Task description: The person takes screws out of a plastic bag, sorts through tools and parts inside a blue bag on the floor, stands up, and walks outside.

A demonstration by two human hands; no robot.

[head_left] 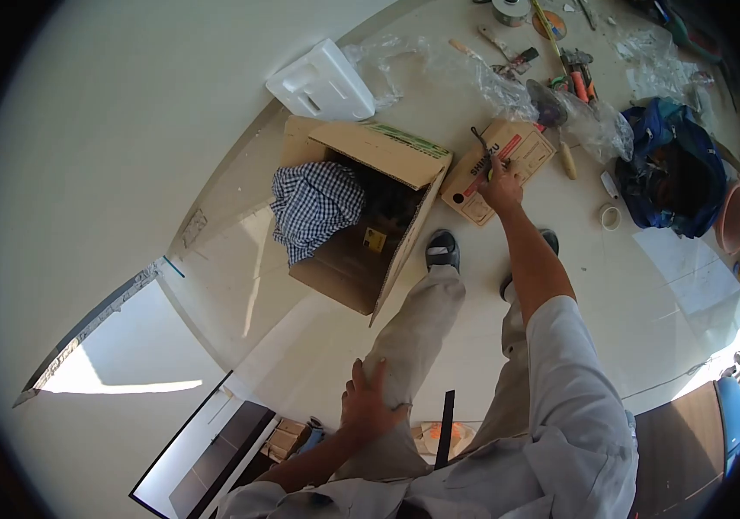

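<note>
My right hand (501,186) reaches down over a closed cardboard box (525,156) with printed lettering. Its fingers are closed around the lower end of a slim dark tool (480,143), whose exact kind I cannot make out. Flat on my left trouser leg near the knee rests my left hand (370,402), fingers apart and holding nothing. Left of the printed box is a larger open cardboard box (335,281). A black-and-white checked cloth (318,208) hangs over its side, and a small yellow item (375,240) shows in its dark interior.
White foam packaging (325,85) leans by the wall behind the open box. Crumpled clear plastic (590,125) and several hand tools (579,82) lie on the floor. A blue tool bag (674,169), a tape roll (609,217) and a reddish bowl (735,216) are at right.
</note>
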